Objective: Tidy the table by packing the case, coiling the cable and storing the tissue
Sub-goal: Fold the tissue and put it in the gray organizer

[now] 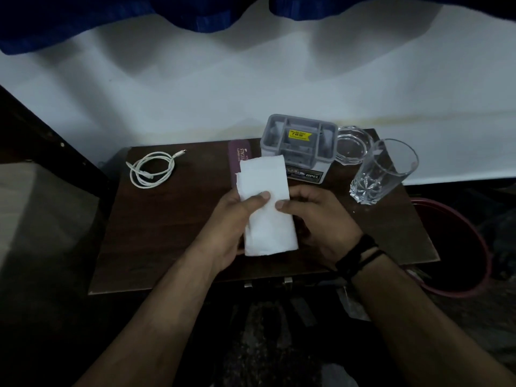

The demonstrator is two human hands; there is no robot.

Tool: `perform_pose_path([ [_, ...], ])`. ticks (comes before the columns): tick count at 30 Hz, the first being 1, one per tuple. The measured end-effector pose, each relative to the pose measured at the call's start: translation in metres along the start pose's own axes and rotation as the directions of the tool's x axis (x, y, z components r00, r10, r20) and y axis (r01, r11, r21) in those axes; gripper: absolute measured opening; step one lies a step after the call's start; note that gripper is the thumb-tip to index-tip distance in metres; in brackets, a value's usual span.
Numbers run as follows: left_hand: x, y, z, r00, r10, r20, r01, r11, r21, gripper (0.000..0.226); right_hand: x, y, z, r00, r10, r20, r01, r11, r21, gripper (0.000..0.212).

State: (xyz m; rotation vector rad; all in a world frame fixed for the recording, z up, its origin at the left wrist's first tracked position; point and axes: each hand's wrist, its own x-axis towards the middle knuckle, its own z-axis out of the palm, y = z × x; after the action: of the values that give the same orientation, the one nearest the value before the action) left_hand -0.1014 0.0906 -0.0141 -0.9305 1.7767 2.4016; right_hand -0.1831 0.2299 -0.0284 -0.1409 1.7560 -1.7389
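A folded white tissue (266, 203) is held upright-lengthwise above the middle of the dark wooden table (167, 233). My left hand (231, 227) grips its left edge with the thumb on top. My right hand (318, 222) grips its right edge, thumb on top. A white cable (152, 169) lies coiled at the table's far left. A purple case (238, 163) lies shut behind the tissue, partly hidden by it. A grey plastic organiser (298, 146) with a yellow sticker stands at the back.
A clear drinking glass (382, 171) stands at the table's right, with a glass bowl (351, 145) behind it. A red tub (474, 247) sits on the floor to the right. A white cloth-covered surface rises behind the table.
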Motion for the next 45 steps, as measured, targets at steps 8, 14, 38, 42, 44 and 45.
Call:
perform_pose_path([
  [8, -0.001, 0.005, -0.012, 1.0, -0.009, 0.016, 0.007, 0.992, 0.122, 0.024, 0.0, -0.001, -0.004, 0.995, 0.075, 0.066, -0.085, 0.98, 0.18, 0.03],
  [14, 0.0, 0.002, -0.011, 0.995, 0.103, -0.002, -0.103, 0.993, 0.063, 0.025, -0.002, -0.002, -0.002, 0.983, 0.083, 0.164, -0.108, 0.983, 0.149, 0.036],
  [38, -0.009, 0.007, 0.002, 1.0, -0.016, -0.004, 0.017, 0.998, 0.062, 0.015, -0.001, -0.007, -0.001, 0.997, -0.037, -0.071, 0.046, 0.989, 0.138, 0.039],
  [42, -0.005, 0.0, 0.008, 0.995, 0.082, -0.053, -0.08, 0.996, 0.027, 0.013, -0.003, -0.006, 0.003, 0.999, 0.039, -0.012, -0.038, 0.998, 0.048, 0.033],
  [44, -0.003, -0.001, 0.007, 0.991, 0.126, -0.045, -0.125, 0.992, 0.028, 0.017, -0.003, -0.005, 0.003, 1.0, 0.023, 0.001, -0.023, 1.0, 0.01, 0.026],
  [45, -0.002, -0.002, 0.006, 0.989, 0.142, -0.038, -0.141, 0.989, 0.042, 0.02, -0.003, -0.005, 0.003, 1.0, 0.013, -0.008, -0.013, 1.0, 0.003, 0.024],
])
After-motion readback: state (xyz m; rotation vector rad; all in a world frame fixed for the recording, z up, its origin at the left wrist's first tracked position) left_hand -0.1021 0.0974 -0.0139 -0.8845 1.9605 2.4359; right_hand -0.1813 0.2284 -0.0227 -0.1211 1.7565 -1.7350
